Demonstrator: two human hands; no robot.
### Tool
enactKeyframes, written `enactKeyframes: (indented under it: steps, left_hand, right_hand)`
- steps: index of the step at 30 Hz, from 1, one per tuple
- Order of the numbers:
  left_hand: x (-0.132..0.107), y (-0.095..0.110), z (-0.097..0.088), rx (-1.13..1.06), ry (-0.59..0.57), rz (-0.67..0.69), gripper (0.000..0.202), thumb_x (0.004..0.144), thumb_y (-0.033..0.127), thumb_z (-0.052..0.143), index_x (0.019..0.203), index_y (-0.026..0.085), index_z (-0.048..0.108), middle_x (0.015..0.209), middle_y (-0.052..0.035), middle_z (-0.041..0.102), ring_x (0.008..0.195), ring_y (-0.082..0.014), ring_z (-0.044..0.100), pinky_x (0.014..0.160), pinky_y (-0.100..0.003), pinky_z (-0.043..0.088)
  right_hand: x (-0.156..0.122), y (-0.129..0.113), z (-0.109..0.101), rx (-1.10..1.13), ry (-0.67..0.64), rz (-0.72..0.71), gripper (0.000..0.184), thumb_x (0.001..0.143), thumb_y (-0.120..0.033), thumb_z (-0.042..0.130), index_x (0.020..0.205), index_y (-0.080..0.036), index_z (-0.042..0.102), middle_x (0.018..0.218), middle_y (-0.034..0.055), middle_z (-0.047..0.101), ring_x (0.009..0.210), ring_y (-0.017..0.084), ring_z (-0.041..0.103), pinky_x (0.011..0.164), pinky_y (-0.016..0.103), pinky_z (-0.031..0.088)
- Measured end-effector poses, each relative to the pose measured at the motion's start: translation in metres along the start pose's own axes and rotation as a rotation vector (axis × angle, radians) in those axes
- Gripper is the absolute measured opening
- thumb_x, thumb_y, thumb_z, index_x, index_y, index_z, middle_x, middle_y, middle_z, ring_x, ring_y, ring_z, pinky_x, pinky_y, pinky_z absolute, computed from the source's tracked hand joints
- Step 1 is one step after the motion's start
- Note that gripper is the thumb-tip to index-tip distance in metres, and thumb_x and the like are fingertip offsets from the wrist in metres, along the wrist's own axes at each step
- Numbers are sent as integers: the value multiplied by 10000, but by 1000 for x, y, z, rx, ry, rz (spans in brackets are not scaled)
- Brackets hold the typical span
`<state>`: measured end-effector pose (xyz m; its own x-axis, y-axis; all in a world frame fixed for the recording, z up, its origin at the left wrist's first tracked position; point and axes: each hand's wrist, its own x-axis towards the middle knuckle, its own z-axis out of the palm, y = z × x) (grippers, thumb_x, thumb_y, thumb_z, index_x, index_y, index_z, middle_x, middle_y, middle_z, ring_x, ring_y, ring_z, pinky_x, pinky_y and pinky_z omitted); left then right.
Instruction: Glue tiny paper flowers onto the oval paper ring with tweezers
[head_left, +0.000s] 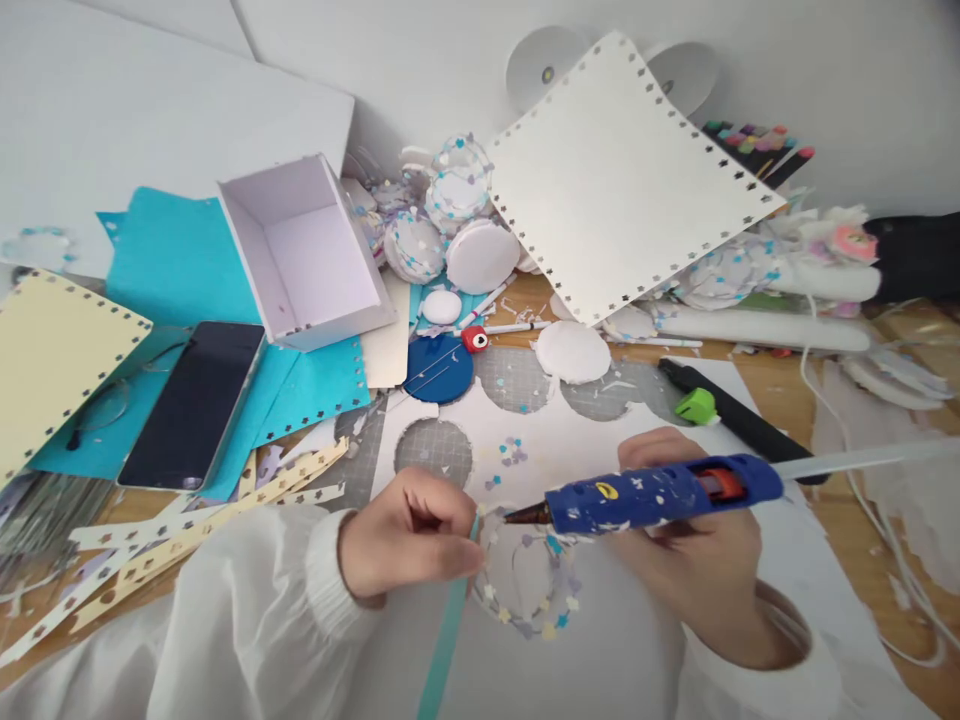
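Note:
My right hand is closed round a blue glue gun, held level with its nozzle pointing left. The tip sits just above the top edge of a clear round disc whose rim is dotted with small paper shapes. My left hand pinches a thin teal paper strip against the disc's left edge, right by the nozzle. The strip runs down toward me. Both lie on a white sheet with round holes cut out of it.
A white open box and a dark phone lie on teal paper at the left. A punched white sheet leans at the back over a heap of decorated discs. A black cutter, a blue disc and punched paper strips lie around.

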<state>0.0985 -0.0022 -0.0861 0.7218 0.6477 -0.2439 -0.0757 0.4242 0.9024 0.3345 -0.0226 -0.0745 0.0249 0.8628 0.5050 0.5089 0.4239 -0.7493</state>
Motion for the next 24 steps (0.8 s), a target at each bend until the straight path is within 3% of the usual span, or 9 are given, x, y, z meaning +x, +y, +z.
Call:
enactKeyframes:
  steps: [14,24]
  left_hand:
    - [0,1,2,-9,-41,11,454,734,315,664,438,181,345,449,43,292,439,-81,229,442,-276,228]
    - [0,3,3,36,-25,-36,497,712,404,660,423,191,318,437,19,338,439,-92,269,442,-281,249]
  right_hand:
    - [0,-3,0,-15,-60,-46,262,665,-21,629,785,-231,530,725,4,532,641,159,557,532,292,487]
    - [-1,-5,2,-12,-46,-36,267,656,-24,639,775,-240,538,714,1,543,612,176,569,513,313,486]
